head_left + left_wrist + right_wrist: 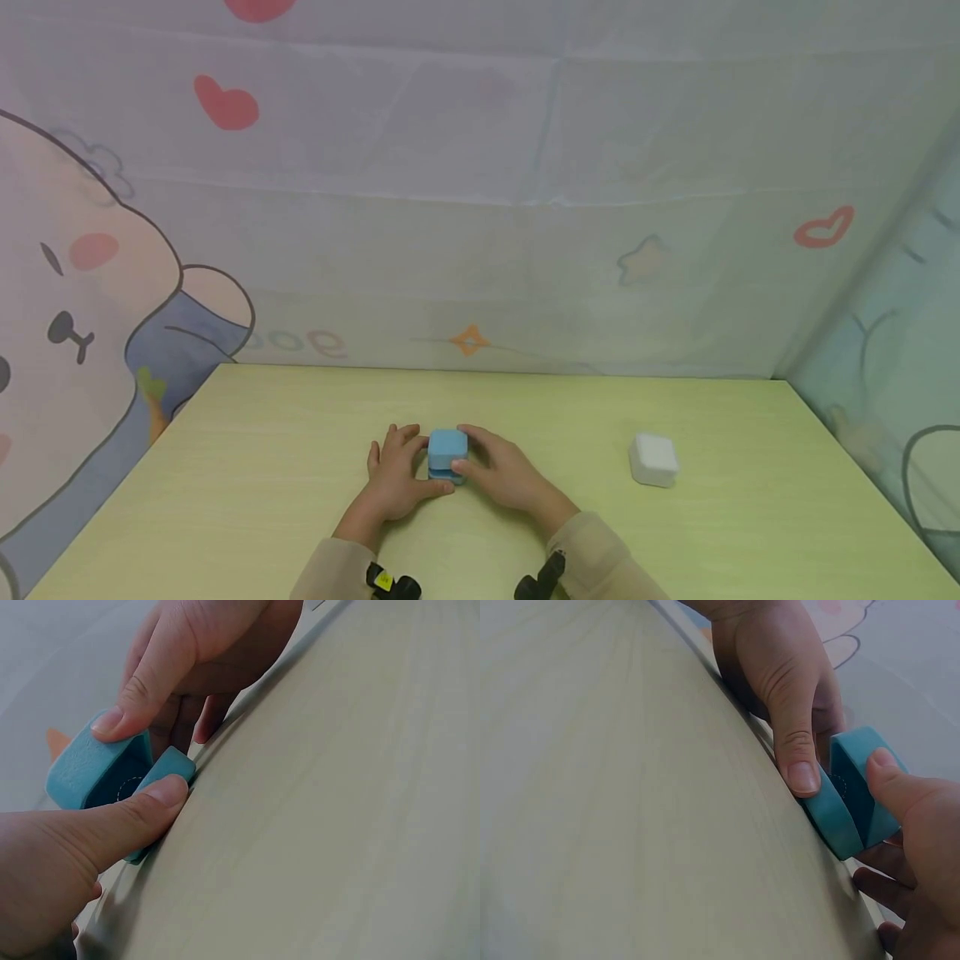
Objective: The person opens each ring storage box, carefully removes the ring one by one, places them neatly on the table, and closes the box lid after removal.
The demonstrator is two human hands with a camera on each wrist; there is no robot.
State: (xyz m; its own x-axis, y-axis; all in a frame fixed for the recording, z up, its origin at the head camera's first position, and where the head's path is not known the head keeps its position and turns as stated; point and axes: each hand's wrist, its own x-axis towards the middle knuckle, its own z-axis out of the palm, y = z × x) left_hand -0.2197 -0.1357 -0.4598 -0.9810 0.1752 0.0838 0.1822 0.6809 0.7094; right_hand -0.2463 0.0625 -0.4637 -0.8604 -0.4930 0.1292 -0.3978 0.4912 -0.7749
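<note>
Hands [395, 483] [506, 475] hold a blue box [447, 454], lid [79, 772] partly raised, contents unclear.

- A screened-off tabletop set; whether within a home, lab or studio cannot be told.
- Creased printed cloth [487, 150] hangs behind the bench [225, 475], showing a cartoon animal [82, 292] and red hearts [227, 104].
- A printed side panel [892, 333] stands at right.

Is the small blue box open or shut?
Partly open: in both wrist views, the blue box shows a gap between its lid and base.
</note>
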